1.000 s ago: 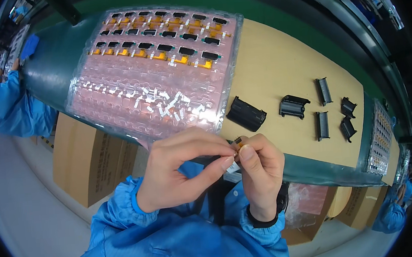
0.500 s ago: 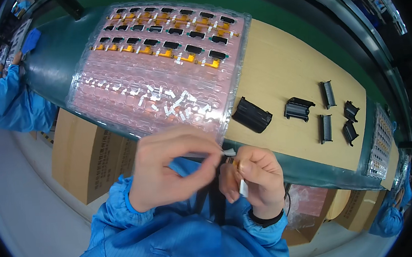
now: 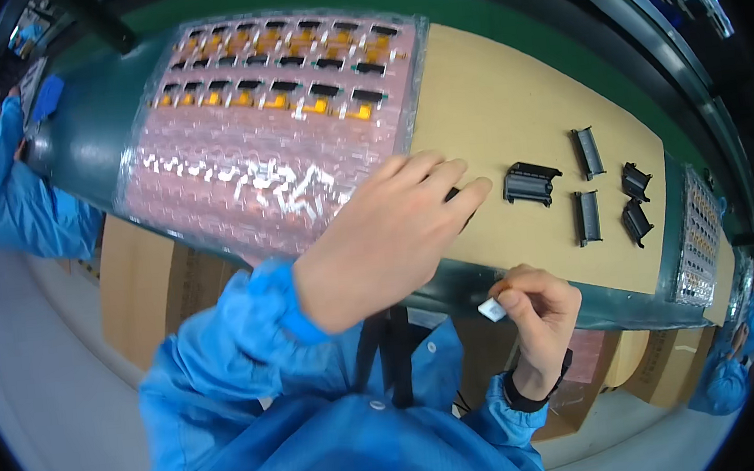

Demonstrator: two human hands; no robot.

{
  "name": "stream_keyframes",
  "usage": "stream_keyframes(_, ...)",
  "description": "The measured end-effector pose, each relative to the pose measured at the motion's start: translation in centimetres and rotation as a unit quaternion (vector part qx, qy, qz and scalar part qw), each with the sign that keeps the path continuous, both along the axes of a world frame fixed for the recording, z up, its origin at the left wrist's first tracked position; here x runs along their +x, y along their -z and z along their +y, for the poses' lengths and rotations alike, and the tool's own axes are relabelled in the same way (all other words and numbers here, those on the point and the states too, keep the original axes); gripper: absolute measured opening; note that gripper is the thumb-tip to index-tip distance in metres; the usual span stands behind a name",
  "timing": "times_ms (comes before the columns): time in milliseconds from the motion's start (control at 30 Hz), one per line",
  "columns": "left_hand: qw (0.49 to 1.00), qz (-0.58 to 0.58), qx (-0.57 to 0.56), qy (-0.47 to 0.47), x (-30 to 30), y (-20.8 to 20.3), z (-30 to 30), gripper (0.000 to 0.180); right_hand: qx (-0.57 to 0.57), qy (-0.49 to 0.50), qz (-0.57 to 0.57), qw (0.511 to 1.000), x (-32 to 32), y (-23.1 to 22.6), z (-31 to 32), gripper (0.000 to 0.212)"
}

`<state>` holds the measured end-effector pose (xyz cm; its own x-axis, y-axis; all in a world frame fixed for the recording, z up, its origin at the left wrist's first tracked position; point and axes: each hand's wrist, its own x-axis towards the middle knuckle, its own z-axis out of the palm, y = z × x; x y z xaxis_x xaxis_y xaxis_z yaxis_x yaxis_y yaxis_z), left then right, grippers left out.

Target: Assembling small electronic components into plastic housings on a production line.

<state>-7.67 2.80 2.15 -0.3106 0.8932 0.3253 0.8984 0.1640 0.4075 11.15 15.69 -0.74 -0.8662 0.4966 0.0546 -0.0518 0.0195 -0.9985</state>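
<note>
My left hand (image 3: 395, 234) reaches across the table's near edge, its fingers curled down over a black plastic housing (image 3: 452, 194). Most of that housing is hidden beneath the hand; only small dark bits show between and below the fingers. Lower and to the right, my right hand (image 3: 541, 311) pinches a small flat part between thumb and fingers. A white rectangular end (image 3: 491, 310) of this part sticks out to the left, with a bit of orange by the fingertips. The rest of it is covered by the fingers.
A clear plastic tray (image 3: 199, 143) holds rows of small black screens with orange flex cables, plus scattered white tabs. On the tan board (image 3: 505, 63) lie several black housings (image 3: 529, 184). Another filled tray (image 3: 696, 243) stands far right. Blue-sleeved people (image 3: 29, 199) are at both sides.
My left hand has left the right hand and moved up and right onto the black housing. The white piece at its fingertips no longer shows. My right hand shifted right, still pinching its part.
</note>
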Motion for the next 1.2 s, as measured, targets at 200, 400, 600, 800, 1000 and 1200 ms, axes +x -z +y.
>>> stream_keyframes(200,0.997,0.018,-0.074,0.007,1.1,2.0,1.4,0.035,-0.076,-0.035,0.022,0.996,0.2,0.8,-0.6,0.016)
stream_keyframes(400,0.852,-0.514,0.064,-0.076,0.9,-1.6,0.4,0.009,-0.145,-0.027,0.109,0.983,-1.6,-2.0,-2.3,0.019)
stream_keyframes(600,0.78,-0.564,0.261,-0.072,3.3,-1.7,-2.5,0.04,-0.167,-0.069,0.034,0.983,-3.2,-5.4,-2.7,0.015)
stream_keyframes(800,0.783,-0.547,0.292,-0.055,4.3,-2.0,-3.7,0.036,-0.109,-0.083,-0.003,0.991,-4.1,-7.6,-3.3,0.015)
stream_keyframes(1000,0.824,-0.47,0.312,-0.044,4.7,-1.5,-4.4,0.029,-0.112,-0.066,-0.051,0.99,-4.7,-7.6,-3.9,0.015)
stream_keyframes(1200,0.837,-0.44,0.322,-0.036,4.9,-1.1,-4.9,0.028,-0.116,-0.048,-0.066,0.99,-4.6,-7.9,-4.3,0.015)
